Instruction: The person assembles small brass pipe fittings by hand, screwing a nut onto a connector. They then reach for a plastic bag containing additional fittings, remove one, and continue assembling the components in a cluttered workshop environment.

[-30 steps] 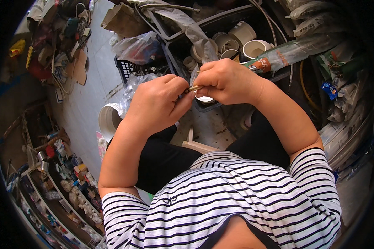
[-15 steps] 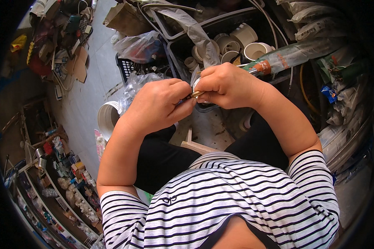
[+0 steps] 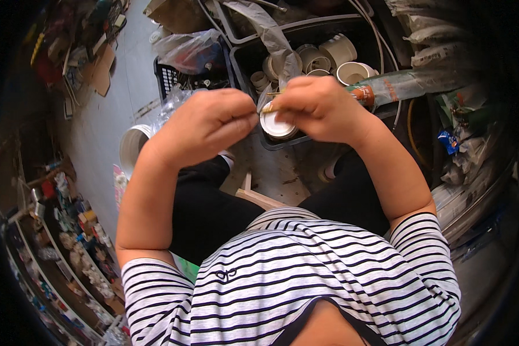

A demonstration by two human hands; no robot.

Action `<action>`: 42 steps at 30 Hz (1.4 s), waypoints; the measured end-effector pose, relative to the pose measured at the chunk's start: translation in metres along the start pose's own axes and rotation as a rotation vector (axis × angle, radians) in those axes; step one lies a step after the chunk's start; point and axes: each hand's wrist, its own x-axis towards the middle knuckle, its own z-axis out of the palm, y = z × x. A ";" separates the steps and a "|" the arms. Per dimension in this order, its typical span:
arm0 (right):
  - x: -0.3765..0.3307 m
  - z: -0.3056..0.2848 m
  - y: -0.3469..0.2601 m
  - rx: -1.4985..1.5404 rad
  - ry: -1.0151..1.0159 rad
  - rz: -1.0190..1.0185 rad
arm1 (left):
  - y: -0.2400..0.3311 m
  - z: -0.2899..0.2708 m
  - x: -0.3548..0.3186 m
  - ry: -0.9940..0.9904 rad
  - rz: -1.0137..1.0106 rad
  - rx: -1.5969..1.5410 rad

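My left hand (image 3: 213,124) is closed in a pinch, its fingertips close to those of my right hand. Whether anything sits between them cannot be made out. A small brass-coloured metal piece (image 3: 268,109) pokes out from the fingertips of my right hand (image 3: 320,109), which is closed and a little blurred. Just beneath those fingers shows a round white plastic fitting (image 3: 275,126) at the near edge of the black crate (image 3: 294,27). Part of it is hidden by the right hand.
More white pipe fittings (image 3: 337,51) lie in the crate. A black basket (image 3: 162,75) with a clear plastic bag (image 3: 187,46) stands left of it. Wrapped pipes (image 3: 421,86) reach in from the right. A white bucket (image 3: 134,147) is beside my left forearm.
Both hands gripped the brass-coloured piece together before. Now the left hand has drawn slightly left, apart from the right, and the white fitting below shows more.
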 end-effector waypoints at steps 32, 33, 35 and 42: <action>0.002 0.014 0.011 -0.171 0.128 0.058 | -0.240 -0.084 -0.168 0.129 -1.041 0.429; 0.002 0.015 0.012 -0.166 0.134 0.060 | -0.240 -0.096 -0.178 0.190 -1.056 0.370; 0.004 0.016 0.015 -0.156 0.125 0.089 | -0.239 -0.107 -0.189 0.277 -1.088 0.247; 0.023 0.022 0.022 -0.176 0.124 0.112 | -0.272 -0.061 -0.196 0.164 -0.984 -0.038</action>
